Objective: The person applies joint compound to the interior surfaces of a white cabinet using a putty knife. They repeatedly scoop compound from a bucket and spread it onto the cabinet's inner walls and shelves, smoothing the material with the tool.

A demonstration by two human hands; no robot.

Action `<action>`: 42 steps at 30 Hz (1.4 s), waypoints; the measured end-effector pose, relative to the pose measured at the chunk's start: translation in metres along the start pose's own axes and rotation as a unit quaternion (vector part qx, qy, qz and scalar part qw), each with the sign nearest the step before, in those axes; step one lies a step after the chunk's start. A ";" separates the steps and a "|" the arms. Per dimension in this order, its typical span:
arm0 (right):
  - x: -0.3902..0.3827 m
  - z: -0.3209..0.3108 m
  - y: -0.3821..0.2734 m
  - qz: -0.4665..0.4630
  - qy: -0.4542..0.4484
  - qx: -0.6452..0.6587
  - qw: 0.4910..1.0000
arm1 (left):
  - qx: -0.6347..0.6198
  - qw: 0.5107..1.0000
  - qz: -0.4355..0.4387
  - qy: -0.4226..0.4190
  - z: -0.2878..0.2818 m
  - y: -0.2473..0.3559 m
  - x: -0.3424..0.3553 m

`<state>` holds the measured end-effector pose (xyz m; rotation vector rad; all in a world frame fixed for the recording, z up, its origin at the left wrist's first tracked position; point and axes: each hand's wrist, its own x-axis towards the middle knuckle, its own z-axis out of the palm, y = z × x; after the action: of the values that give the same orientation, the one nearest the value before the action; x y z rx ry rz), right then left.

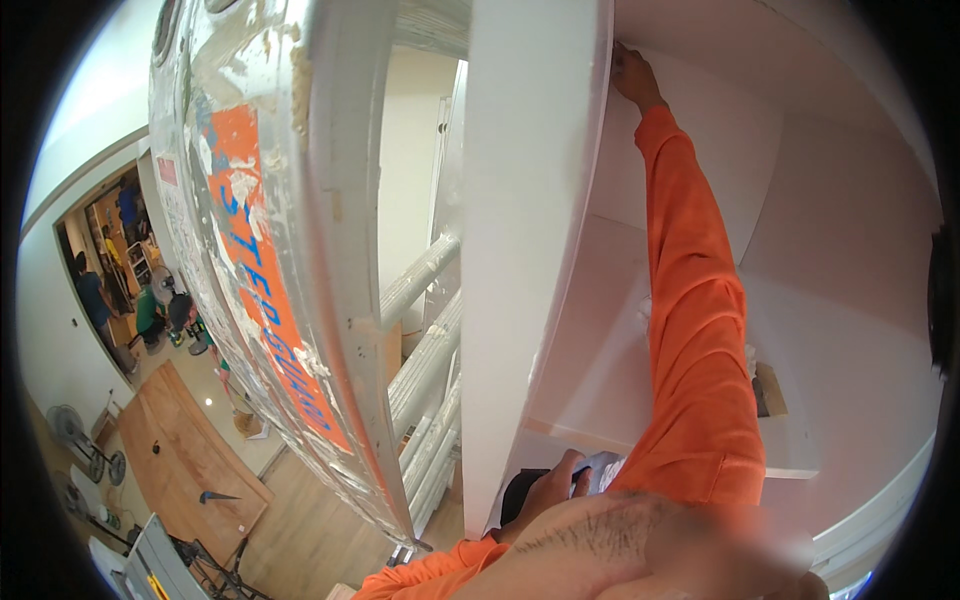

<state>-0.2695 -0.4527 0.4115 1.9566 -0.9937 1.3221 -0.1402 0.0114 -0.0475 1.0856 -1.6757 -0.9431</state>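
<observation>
My right hand (634,75), at the end of a raised orange sleeve, is up at the top edge of a white vertical panel (522,200), inside a white recess (720,180). Its fingers are curled; whatever they hold is too small to make out. My left hand (560,488) is low beside the panel, fingers curled by a dark object (518,488) and a pale item, partly hidden by my body. An aluminium ladder (340,250), smeared with white material and bearing an orange label, stands close at my left, its rungs behind the panel.
At far left, several people (150,312) work around a doorway with tools and a fan. Below are a plywood sheet (180,440), another fan (68,430) and a grey folding stand (145,560). A small cardboard box (770,390) sits on a white ledge (790,460) at right.
</observation>
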 end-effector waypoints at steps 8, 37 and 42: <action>0.021 0.000 0.002 0.023 -0.079 -0.085 0.993 | -0.014 1.000 0.020 0.000 0.002 0.000 0.002; 0.009 0.022 0.036 -0.005 -0.241 -0.241 0.940 | -0.034 0.999 0.041 0.002 -0.003 0.010 -0.006; -0.010 0.016 0.023 0.024 -0.133 -0.068 0.988 | -0.057 0.998 0.041 0.001 -0.009 0.014 -0.017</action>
<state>-0.2831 -0.4759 0.3978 2.0493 -1.2310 1.0049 -0.1319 0.0313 -0.0368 0.9359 -1.6319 -0.9726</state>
